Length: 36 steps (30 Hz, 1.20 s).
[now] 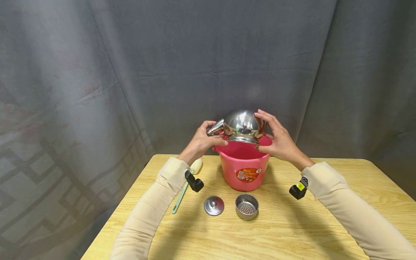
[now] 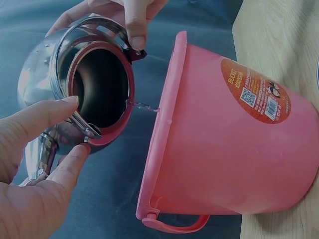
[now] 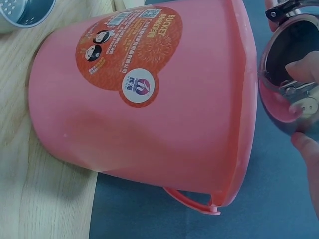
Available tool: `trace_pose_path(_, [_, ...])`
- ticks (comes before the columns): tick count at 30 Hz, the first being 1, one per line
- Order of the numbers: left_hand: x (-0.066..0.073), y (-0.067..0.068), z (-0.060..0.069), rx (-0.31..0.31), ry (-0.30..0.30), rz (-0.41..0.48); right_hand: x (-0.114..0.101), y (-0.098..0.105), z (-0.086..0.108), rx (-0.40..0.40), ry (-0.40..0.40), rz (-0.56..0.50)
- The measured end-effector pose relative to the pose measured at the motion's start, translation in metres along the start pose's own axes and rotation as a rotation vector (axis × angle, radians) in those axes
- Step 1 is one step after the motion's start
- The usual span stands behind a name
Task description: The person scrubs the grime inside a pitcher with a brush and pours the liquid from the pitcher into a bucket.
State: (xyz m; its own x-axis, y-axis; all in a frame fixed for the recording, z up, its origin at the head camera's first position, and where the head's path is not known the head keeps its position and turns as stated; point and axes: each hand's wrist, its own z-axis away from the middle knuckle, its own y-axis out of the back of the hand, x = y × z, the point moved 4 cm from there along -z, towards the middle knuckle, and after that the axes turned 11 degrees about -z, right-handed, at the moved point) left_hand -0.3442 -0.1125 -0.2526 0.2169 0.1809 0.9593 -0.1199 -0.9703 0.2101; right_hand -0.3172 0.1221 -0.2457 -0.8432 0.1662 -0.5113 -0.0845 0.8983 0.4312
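Observation:
A shiny metal teapot (image 1: pixel 243 124) is held tipped over the pink bucket (image 1: pixel 248 184), its round base up and its mouth turned down. My left hand (image 1: pixel 199 142) grips it on the spout side, with thumb and fingers by the rim in the left wrist view. On the opposite side my right hand (image 1: pixel 282 142) holds the body, fingers on top and thumb low near the rim. A thin stream of water (image 2: pixel 145 106) runs from the open mouth (image 2: pixel 102 87) to the bucket. What lies inside the bucket is hidden.
In front of the bucket, a round metal lid (image 1: pixel 213 206) and a perforated metal strainer (image 1: pixel 247 213) stand on the wooden table (image 1: pixel 276 234). A brush with a green handle (image 1: pixel 180 198) lies at the left. Grey cloth (image 1: pixel 208 54) hangs behind.

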Motion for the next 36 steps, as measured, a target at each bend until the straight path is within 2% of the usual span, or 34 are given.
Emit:
trace_pose_path(4, [0.0, 0.0, 0.0, 0.0, 0.0, -0.011, -0.016, -0.001, 0.0, 0.0, 0.029, 0.013])
trace_pose_path(14, [0.0, 0.002, 0.002, 0.005, -0.035, -0.029, -0.021, -0.002, -0.002, 0.012, 0.105, 0.048])
trace_pose_path(16, [0.0, 0.003, 0.002, 0.009, -0.039, -0.031, -0.02, -0.002, -0.002, 0.013, 0.113, 0.053])
trace_pose_path(24, [0.0, 0.003, 0.002, 0.014, -0.049, -0.023, 0.018, 0.0, -0.002, 0.024, 0.135, 0.078])
trace_pose_path(31, [-0.001, 0.004, 0.002, 0.021, -0.051, -0.02, 0.019, 0.0, -0.002, 0.032, 0.23, 0.131])
trace_pose_path(36, [-0.002, 0.002, 0.002, 0.02, -0.055, -0.014, 0.018, 0.0, 0.0, 0.041, 0.265, 0.123])
